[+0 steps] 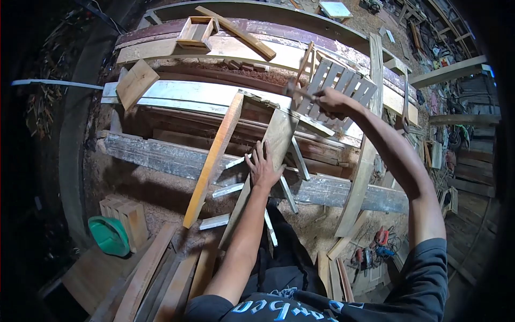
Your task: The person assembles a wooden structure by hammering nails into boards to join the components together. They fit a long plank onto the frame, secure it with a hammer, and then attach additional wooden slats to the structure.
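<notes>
My left hand lies flat with its fingers spread on a wide wooden board of a partly assembled frame. My right hand is closed round the handle of a hammer, whose head is above the board's far end and slightly blurred. An orange-brown leg slants down at the frame's left side. Several pale slats stick out on both sides below the board. Whether the hammer touches the wood, I cannot tell.
A slatted grey panel lies beyond my right hand. Long planks cross the workspace. A small open wooden box sits at the back. At the lower left is a green basin; power tools lie at the lower right.
</notes>
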### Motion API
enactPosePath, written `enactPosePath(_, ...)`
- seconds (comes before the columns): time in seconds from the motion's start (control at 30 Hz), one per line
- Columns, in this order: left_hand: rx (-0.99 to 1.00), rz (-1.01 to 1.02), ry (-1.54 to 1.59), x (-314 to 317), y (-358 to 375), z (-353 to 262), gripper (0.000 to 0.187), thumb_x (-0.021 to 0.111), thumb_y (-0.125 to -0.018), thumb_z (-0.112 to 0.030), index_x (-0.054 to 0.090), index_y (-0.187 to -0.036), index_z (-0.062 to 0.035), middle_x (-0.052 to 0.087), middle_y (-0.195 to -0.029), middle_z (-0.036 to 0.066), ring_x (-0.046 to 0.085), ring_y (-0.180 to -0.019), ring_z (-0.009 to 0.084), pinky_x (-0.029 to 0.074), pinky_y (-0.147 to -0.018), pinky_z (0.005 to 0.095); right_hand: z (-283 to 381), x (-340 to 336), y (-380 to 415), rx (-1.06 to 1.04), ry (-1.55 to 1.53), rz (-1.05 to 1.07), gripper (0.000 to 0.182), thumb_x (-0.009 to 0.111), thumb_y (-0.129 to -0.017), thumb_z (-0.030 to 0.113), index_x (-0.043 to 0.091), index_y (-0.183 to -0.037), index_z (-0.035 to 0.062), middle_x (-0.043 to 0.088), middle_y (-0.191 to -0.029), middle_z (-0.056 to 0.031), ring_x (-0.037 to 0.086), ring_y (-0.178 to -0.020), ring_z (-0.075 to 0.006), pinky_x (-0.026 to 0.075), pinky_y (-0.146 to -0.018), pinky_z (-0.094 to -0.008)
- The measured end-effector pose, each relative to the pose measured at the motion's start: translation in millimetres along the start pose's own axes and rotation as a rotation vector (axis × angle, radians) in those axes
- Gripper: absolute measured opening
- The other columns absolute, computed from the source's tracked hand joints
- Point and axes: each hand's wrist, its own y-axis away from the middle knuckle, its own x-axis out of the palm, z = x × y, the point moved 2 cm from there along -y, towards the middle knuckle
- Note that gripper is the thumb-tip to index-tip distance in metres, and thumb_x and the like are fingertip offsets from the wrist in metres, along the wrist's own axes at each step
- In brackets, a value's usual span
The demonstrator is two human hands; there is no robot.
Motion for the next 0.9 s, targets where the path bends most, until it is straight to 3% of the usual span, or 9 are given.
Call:
enactPosePath(0.1,-0.007,0.001,-0.006,2.7,4.5,1.0,0.112,0.073,-0.07,-0.05,0.008,-0.151,-0.0077,0.018,-0.152,0.018,0.03,-0.134,0.0374,0.008,-0.112,0.0606,-4.7,31.5,-5.3,-0.168,-0.001,-0.272,0.024,0.048,-0.093,0.024,0.057,-0.092,0.0021,0.055,-0.058,-0.0091,0.051,-0.041,-0.018,0.043,-0.036,-0.0345)
enactPosePath(0.2,-0.001,-0.022,0.0,7.3,4.5,3.5,0.112,0.074,-0.068,-0.05,0.011,-0.15,-0.0073,0.02,-0.151,0.018,0.03,-0.134,0.0359,0.009,-0.111,0.0605,3.1,22.0,6.1,0.025,0.081,0.16,0.025,0.051,-0.092,0.027,0.061,-0.094,0.0038,0.056,-0.06,-0.0076,0.052,-0.042,-0.0163,0.041,-0.036,-0.0319)
enactPosePath(0.4,-0.013,-0.05,0.024,7.4,2.6,3.0,0.113,0.076,-0.066,-0.049,0.013,-0.149,-0.007,0.025,-0.149,0.017,0.031,-0.135,0.0333,0.009,-0.111,0.0601,21.4,-21.2,-37.1,-0.143,-0.358,-0.126,0.03,0.048,-0.095,0.025,0.06,-0.092,-0.0027,0.054,-0.057,-0.0047,0.049,-0.04,-0.0117,0.037,-0.034,-0.0286)
enactPosePath(0.5,-0.023,-0.031,0.015,5.8,1.7,2.9,0.112,0.076,-0.066,-0.05,0.015,-0.149,-0.0058,0.025,-0.149,0.016,0.03,-0.135,0.0325,0.01,-0.111,0.0593,20.8,15.4,-82.2,-0.248,-0.531,-0.463,0.024,0.047,-0.09,0.018,0.061,-0.101,0.0013,0.06,-0.065,-0.0067,0.053,-0.048,-0.013,0.039,-0.039,-0.0295)
enactPosePath(0.6,-0.021,-0.006,-0.019,5.4,0.6,3.1,0.111,0.075,-0.068,-0.052,0.015,-0.148,-0.0052,0.023,-0.15,0.017,0.031,-0.134,0.0332,0.011,-0.112,0.0592,40.0,45.7,-64.5,-0.143,-0.098,0.216,0.024,0.047,-0.091,0.021,0.062,-0.099,0.0045,0.062,-0.068,-0.009,0.055,-0.051,-0.012,0.043,-0.044,-0.0307)
enactPosePath(0.7,-0.033,-0.03,0.012,1.9,6.4,3.6,0.11,0.076,-0.066,-0.051,0.019,-0.147,-0.0044,0.025,-0.15,0.016,0.031,-0.135,0.0328,0.011,-0.112,0.0579,39.8,21.8,-68.8,-0.109,-0.244,0.132,0.023,0.047,-0.092,0.021,0.06,-0.097,0.0039,0.055,-0.057,-0.0052,0.05,-0.044,-0.0118,0.04,-0.038,-0.0288)
enactPosePath(0.8,-0.011,-0.06,0.026,3.2,1.4,4.2,0.107,0.077,-0.064,-0.049,0.025,-0.146,-0.0045,0.026,-0.149,0.016,0.032,-0.134,0.0329,0.01,-0.111,0.0577,57.6,45.5,-62.3,-0.159,-0.384,-0.344,0.022,0.048,-0.092,0.023,0.057,-0.09,0.0032,0.054,-0.056,-0.0043,0.048,-0.043,-0.0115,0.04,-0.036,-0.0282)
enactPosePath(0.87,0.001,-0.095,0.029,7.8,2.6,6.3,0.105,0.078,-0.064,-0.048,0.026,-0.145,-0.0039,0.027,-0.148,0.017,0.032,-0.134,0.0324,0.011,-0.111,0.0577,50.5,57.1,-80.2,-0.172,-0.079,0.229,0.026,0.052,-0.091,0.023,0.061,-0.1,0.0013,0.056,-0.057,-0.0054,0.049,-0.041,-0.0126,0.041,-0.036,-0.0294)
enactPosePath(0.9,0.008,-0.092,0.023,9.4,3.1,6.9,0.107,0.078,-0.065,-0.047,0.024,-0.146,-0.0047,0.029,-0.147,0.017,0.032,-0.134,0.0318,0.011,-0.111,0.0578,51.7,42.7,-75.9,-0.138,-0.053,0.221,0.026,0.049,-0.092,0.022,0.062,-0.103,0.0024,0.056,-0.059,-0.0043,0.049,-0.042,-0.0112,0.04,-0.036,-0.0283)
